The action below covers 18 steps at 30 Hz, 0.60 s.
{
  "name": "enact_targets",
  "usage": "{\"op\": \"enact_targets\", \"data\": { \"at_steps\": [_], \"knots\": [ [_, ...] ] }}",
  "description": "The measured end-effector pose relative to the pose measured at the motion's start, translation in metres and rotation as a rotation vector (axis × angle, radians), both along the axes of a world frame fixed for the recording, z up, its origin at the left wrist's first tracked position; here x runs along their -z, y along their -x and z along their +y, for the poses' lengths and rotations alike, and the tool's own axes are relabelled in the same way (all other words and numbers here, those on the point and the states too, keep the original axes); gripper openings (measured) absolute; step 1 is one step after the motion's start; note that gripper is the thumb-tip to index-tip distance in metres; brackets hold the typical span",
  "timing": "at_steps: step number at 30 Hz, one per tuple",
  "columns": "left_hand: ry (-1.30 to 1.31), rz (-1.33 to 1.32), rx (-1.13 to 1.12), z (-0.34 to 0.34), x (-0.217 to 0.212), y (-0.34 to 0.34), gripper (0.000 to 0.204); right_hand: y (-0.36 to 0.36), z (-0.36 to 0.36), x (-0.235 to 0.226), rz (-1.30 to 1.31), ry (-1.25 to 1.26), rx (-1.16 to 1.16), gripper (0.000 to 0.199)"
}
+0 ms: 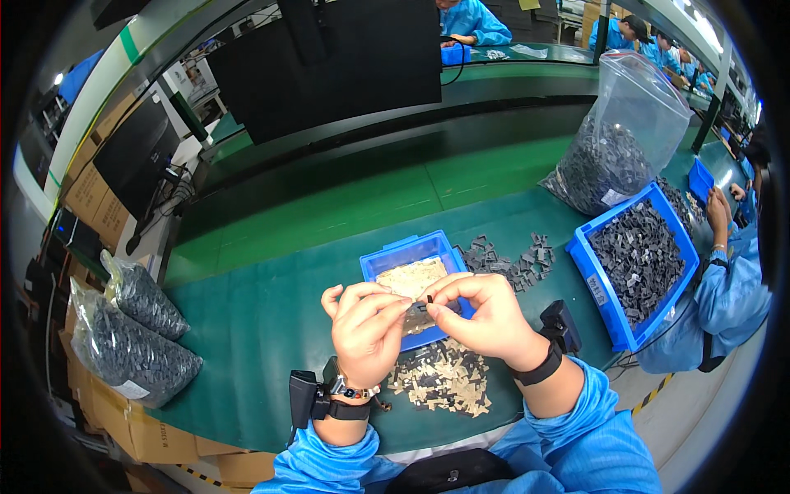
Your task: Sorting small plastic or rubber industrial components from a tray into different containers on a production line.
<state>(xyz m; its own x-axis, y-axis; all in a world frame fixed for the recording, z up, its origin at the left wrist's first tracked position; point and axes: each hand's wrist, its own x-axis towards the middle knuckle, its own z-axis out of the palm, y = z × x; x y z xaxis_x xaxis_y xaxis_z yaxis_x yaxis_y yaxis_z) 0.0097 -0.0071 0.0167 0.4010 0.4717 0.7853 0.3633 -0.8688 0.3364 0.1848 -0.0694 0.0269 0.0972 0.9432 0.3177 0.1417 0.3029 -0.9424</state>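
My right hand point(485, 319) pinches a small black piece point(429, 300) between thumb and forefinger. My left hand point(366, 333) is close beside it, thumb and forefinger pressed together; whatever is in that pinch is too small to make out. Both hands are above a small blue tray point(403, 245), whose far part holds pale beige pieces point(411, 277). Darker contents in its near part are partly hidden by my fingers. On the green table just in front of the tray lies a mixed heap of beige and black small pieces point(444, 380).
Loose black pieces point(522, 262) lie right of the tray. Farther right are a blue bin point(606, 303) full of black pieces and a large clear bag point(605, 160) of them. Two filled bags point(136, 350) rest at left. A co-worker's hand point(718, 218) is at far right.
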Motion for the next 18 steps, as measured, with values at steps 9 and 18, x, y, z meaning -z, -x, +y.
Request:
{"op": "enact_targets", "data": {
  "at_steps": [9, 18],
  "knots": [
    [-0.022, 0.001, -0.012, -0.0011, -0.0006, -0.0002, 0.012, 0.0012, 0.0004, -0.0005, -0.008, 0.014, -0.001, 0.004],
    [-0.024, -0.003, -0.014, -0.0027, -0.0011, 0.0002, 0.014, 0.0034, -0.0012, -0.0001, 0.014, 0.028, 0.016, 0.003]
  ]
}}
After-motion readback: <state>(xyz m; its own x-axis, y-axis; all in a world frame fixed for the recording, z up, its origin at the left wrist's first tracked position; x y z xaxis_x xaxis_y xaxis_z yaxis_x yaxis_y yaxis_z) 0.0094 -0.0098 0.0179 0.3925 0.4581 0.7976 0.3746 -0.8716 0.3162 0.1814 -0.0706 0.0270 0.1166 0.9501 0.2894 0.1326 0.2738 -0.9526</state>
